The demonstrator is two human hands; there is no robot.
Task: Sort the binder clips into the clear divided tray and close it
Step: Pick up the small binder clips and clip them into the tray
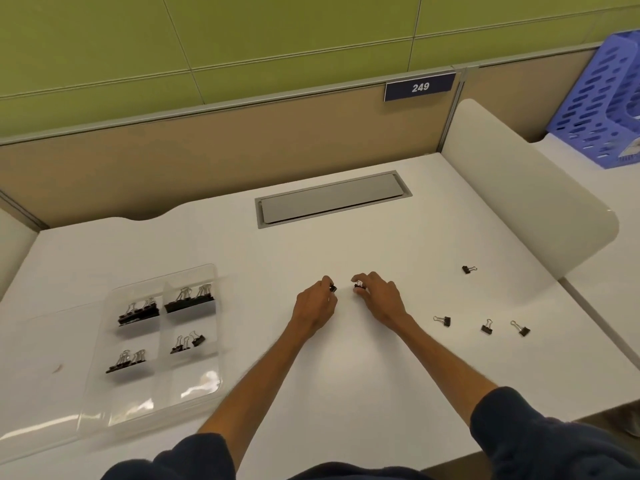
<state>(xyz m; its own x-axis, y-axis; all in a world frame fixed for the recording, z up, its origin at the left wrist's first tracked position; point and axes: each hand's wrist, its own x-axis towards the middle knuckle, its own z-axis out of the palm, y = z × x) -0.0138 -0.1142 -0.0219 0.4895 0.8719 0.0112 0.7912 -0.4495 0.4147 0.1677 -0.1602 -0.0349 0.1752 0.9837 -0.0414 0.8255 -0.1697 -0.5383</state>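
The clear divided tray [104, 393] lies open at the left of the white desk, with black binder clips grouped in several compartments: large ones [188, 299] at the back, smaller ones [187, 342] in front. At the desk's middle my left hand [317, 306] pinches a small black clip [333, 288] at its fingertips. Close beside it my right hand [379, 299] pinches another small clip [358, 285]. Several loose small clips lie to the right, one [467, 269] further back and others [486, 328] nearer the front.
A grey cable hatch [329, 199] is set into the desk behind my hands. A white rounded divider panel [519, 188] stands at the right, with a blue perforated file rack [602, 102] beyond it. The tray's clear lid [41, 375] lies flat at its left.
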